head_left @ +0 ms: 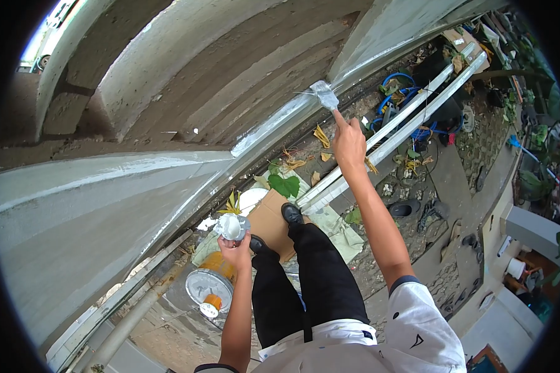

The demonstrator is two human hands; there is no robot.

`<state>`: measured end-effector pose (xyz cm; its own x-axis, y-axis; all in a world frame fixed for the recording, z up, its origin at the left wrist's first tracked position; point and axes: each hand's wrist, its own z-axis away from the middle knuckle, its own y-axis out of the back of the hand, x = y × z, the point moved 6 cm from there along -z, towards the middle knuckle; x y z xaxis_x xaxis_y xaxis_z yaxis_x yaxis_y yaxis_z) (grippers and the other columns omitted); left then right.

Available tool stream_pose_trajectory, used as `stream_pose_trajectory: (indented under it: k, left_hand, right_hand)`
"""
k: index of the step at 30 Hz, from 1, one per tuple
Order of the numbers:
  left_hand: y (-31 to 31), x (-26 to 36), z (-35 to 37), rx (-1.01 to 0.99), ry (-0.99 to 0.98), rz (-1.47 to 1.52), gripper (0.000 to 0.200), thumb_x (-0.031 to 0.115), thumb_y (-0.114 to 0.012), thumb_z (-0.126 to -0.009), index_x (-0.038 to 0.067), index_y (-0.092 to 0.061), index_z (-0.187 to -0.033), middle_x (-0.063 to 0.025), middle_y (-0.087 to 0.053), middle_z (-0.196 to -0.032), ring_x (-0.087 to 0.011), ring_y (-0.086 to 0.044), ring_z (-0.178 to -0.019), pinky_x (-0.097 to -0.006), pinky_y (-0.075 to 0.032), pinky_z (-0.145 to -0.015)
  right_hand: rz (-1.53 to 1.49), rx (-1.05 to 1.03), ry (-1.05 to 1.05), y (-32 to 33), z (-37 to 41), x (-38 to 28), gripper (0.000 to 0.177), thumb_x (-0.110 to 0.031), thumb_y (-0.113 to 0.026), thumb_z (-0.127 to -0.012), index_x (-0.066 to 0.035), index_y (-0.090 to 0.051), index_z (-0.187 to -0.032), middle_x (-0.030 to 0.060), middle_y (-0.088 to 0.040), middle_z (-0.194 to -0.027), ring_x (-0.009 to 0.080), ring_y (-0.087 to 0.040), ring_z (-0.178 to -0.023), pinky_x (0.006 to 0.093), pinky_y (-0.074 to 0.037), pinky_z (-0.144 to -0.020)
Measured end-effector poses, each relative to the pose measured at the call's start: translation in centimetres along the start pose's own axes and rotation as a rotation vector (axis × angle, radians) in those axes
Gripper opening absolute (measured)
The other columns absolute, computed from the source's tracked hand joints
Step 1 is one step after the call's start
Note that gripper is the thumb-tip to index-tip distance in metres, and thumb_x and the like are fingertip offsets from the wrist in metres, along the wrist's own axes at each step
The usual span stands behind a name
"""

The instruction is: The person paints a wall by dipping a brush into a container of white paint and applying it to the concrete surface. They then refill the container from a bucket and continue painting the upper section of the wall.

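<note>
My right hand (351, 144) is closed around the handle of a putty knife (324, 96), one finger stretched along it towards the blade. Its wide, white-smeared blade lies at the lower edge of the concrete wall (280, 68), by a streak of white putty (270, 129). Lower down, my left hand (235, 250) grips a small tub (241, 230) heaped with white putty. The tub hides part of my left fingers. Another whitish band runs along the ledge (106, 171) to the left.
Below my left hand stands a yellow bucket (221, 266) with a grey lid, a small orange-and-white container (211, 305) on top. My shoes are on flattened cardboard (270, 219). Long white rails (410, 119) lie to the right, near blue tubing (399, 81), leaves and sandals (404, 207).
</note>
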<state>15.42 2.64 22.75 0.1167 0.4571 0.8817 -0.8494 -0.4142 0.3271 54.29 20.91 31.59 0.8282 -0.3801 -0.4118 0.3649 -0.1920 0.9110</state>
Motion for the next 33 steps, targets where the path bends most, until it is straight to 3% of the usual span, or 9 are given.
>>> stream_pose_trajectory:
  k: [8, 16, 18, 21, 23, 24, 28, 30, 33]
  left_hand:
    - [-0.1, 1.1, 0.3, 0.012, -0.013, 0.05, 0.061, 0.0, -0.08, -0.065, 0.0, -0.043, -0.114, -0.0132, -0.057, -0.11, -0.0168, -0.058, -0.094, -0.0268, -0.049, -0.074]
    - [1.5, 4.6, 0.6, -0.012, -0.046, 0.131, 0.064, -0.005, -0.078, -0.064, -0.003, -0.042, -0.117, -0.0144, -0.056, -0.112, -0.0216, -0.058, -0.102, -0.0308, -0.051, -0.08]
    - [2.2, 6.0, 0.8, 0.017, -0.077, 0.169, 0.066, -0.006, -0.076, -0.065, -0.004, -0.041, -0.12, -0.0153, -0.056, -0.114, -0.0226, -0.059, -0.1, -0.0309, -0.052, -0.079]
    - [2.9, 9.1, 0.9, -0.05, -0.168, 0.174, 0.066, -0.008, -0.073, -0.066, -0.005, -0.041, -0.123, -0.0169, -0.057, -0.113, -0.0242, -0.059, -0.101, -0.0339, -0.052, -0.082]
    - [3.0, 10.7, 0.9, -0.042, -0.234, 0.145, 0.065, -0.007, -0.072, -0.066, -0.005, -0.042, -0.123, -0.0185, -0.057, -0.114, -0.0257, -0.06, -0.1, -0.0363, -0.051, -0.084]
    - [3.0, 11.3, 0.9, -0.025, -0.249, 0.147, 0.065, -0.006, -0.073, -0.066, -0.006, -0.043, -0.123, -0.0194, -0.057, -0.114, -0.0267, -0.06, -0.1, -0.0376, -0.051, -0.085]
    - [2.9, 13.0, 1.0, -0.018, -0.388, 0.009, 0.063, 0.002, -0.077, -0.064, -0.006, -0.048, -0.119, -0.019, -0.058, -0.114, -0.0269, -0.06, -0.1, -0.0381, -0.05, -0.086]
    - [3.0, 12.9, 0.7, -0.045, -0.369, 0.045, 0.063, 0.004, -0.078, -0.065, -0.006, -0.048, -0.119, -0.0191, -0.058, -0.115, -0.0269, -0.06, -0.102, -0.0379, -0.049, -0.088]
    - [3.5, 13.1, 1.3, -0.152, -0.315, 0.235, 0.065, 0.001, -0.076, -0.067, -0.008, -0.045, -0.123, -0.0224, -0.054, -0.12, -0.0292, -0.056, -0.109, -0.0387, -0.046, -0.094]
  right_hand:
    - [-0.001, 0.013, -0.016, 2.4, 1.5, 0.8, 0.032, -0.01, -0.056, -0.084, -0.015, -0.064, -0.114, 0.019, -0.057, -0.081, 0.0378, -0.062, -0.073, 0.0466, -0.05, -0.064]
    - [-0.462, -0.328, -0.231, 2.7, 12.6, 0.4, 0.032, -0.026, -0.063, -0.085, -0.005, -0.065, -0.108, 0.0224, -0.065, -0.078, 0.0357, -0.064, -0.072, 0.0395, -0.049, -0.067]
    - [-0.515, -0.411, -0.301, 2.1, 15.7, 0.6, 0.033, -0.03, -0.064, -0.084, -0.003, -0.066, -0.105, 0.0204, -0.066, -0.077, 0.0329, -0.065, -0.071, 0.0395, -0.049, -0.066]
    - [-0.804, -0.595, -0.441, 3.7, 19.4, -1.6, 0.03, -0.028, -0.062, -0.088, 0.0, -0.067, -0.096, 0.0035, -0.065, -0.071, 0.0096, -0.056, -0.063, 0.0286, -0.045, -0.059]
    - [-0.833, -0.511, -0.318, 3.8, 20.6, -2.6, 0.025, -0.026, -0.063, -0.086, -0.004, -0.068, -0.096, 0.0005, -0.067, -0.075, 0.0077, -0.057, -0.064, 0.0272, -0.046, -0.06]
    - [-0.859, -0.597, -0.372, 5.8, 20.9, -3.8, 0.027, -0.026, -0.063, -0.085, -0.005, -0.068, -0.101, 0.0042, -0.069, -0.078, 0.0135, -0.062, -0.071, 0.0292, -0.047, -0.069]
    - [-0.751, -0.228, -0.084, 10.7, 21.3, -6.4, 0.03, -0.026, -0.065, -0.083, -0.009, -0.068, -0.107, 0.014, -0.069, -0.08, 0.0272, -0.066, -0.074, 0.0356, -0.05, -0.073]
    - [-0.898, -0.213, -0.218, 13.5, 21.5, -7.0, 0.028, -0.027, -0.07, -0.079, -0.01, -0.071, -0.101, 0.0129, -0.068, -0.074, 0.0202, -0.066, -0.065, 0.0342, -0.05, -0.063]
    - [-0.789, 0.002, -0.186, 18.6, 22.3, -8.8, 0.023, -0.025, -0.072, -0.078, -0.009, -0.072, -0.095, 0.0111, -0.068, -0.072, 0.0149, -0.065, -0.06, 0.0293, -0.05, -0.058]
